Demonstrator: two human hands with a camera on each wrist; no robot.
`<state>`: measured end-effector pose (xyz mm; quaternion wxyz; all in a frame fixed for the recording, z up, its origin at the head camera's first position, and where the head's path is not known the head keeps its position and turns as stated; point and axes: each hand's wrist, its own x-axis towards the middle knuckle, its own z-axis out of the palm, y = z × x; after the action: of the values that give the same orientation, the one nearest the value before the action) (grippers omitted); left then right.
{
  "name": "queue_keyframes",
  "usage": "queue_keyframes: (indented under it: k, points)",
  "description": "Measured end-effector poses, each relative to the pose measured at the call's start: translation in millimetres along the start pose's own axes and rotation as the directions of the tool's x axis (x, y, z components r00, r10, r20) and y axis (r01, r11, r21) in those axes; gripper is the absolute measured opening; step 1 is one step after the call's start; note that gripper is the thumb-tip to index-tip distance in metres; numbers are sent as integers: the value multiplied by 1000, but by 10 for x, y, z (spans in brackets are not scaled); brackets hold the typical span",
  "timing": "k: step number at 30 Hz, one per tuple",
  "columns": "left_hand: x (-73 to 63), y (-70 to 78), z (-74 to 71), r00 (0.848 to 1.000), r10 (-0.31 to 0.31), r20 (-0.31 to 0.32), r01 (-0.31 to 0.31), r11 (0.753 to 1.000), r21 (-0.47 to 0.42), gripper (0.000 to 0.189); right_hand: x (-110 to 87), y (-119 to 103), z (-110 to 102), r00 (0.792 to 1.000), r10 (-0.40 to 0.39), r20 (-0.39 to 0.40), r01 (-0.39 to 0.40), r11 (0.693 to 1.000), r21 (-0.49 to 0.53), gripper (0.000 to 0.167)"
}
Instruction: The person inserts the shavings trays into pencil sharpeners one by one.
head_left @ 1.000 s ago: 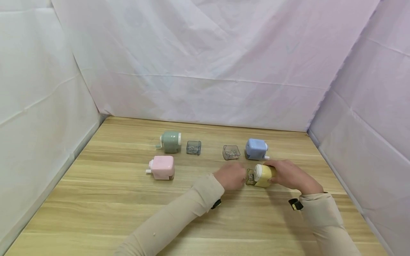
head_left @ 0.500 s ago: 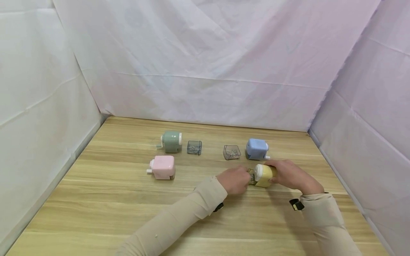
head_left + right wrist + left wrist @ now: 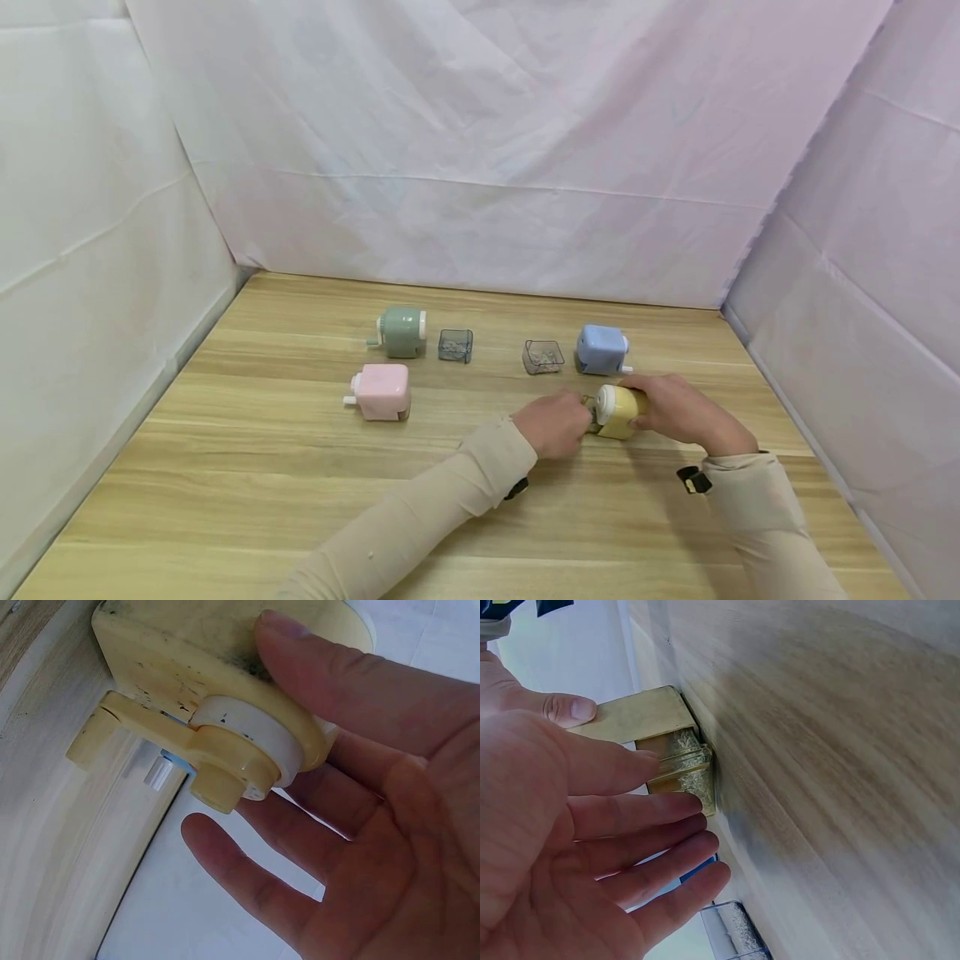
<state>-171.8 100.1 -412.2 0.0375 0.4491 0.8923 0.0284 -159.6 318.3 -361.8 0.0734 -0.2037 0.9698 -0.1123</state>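
Note:
My right hand [image 3: 686, 415] holds a yellow crank pencil sharpener [image 3: 624, 412] from its right side. In the right wrist view its thumb lies along the sharpener's body [image 3: 172, 652], beside the yellow crank handle [image 3: 150, 724]. A clear yellowish shavings tray [image 3: 682, 776] sticks partway out of the sharpener's left end, with shavings inside. My left hand [image 3: 553, 423] pinches the tray's outer end between thumb and index finger, while the other fingers extend fairly straight. The head view mostly hides the tray behind this hand.
A green sharpener [image 3: 403, 332] and a pink one [image 3: 382, 392] stand on the left. Behind my hands is a blue sharpener [image 3: 602, 349]. Two loose clear trays of shavings, a left one [image 3: 454, 346] and a right one [image 3: 542, 357], lie between. White cloth walls [image 3: 480, 225] enclose the table.
My left hand has moved right onto the tray's outer end, covering more of it. The right hand and the yellow sharpener have stayed in place.

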Motion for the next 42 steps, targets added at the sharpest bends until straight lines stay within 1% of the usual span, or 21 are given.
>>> queue_keyframes:
  k: [6,12,20,31,37,42]
  points:
    - [25,29,9,1000,1,-5,-1,1000,18,11,3,-3,5,1000,-14,-11,14,1000,-12,47]
    - [35,44,2,1000,-9,-4,9,1000,2,10,3,-4,10,1000,-12,-9,12,1000,-11,47]
    - [57,47,21,1000,7,-25,-7,1000,11,8,6,4,12,1000,-22,-15,21,1000,-20,46]
    - [82,105,53,1000,-21,-14,21,999,24,14,10,0,20,999,-35,-22,35,999,-17,45]
    - [90,137,78,1000,-13,-20,14,999,41,18,9,-10,4,999,-28,-15,28,1000,-14,45]
    - [68,128,66,1000,-14,-17,14,1000,6,18,6,-8,-5,1000,-22,-10,22,1000,-12,45]
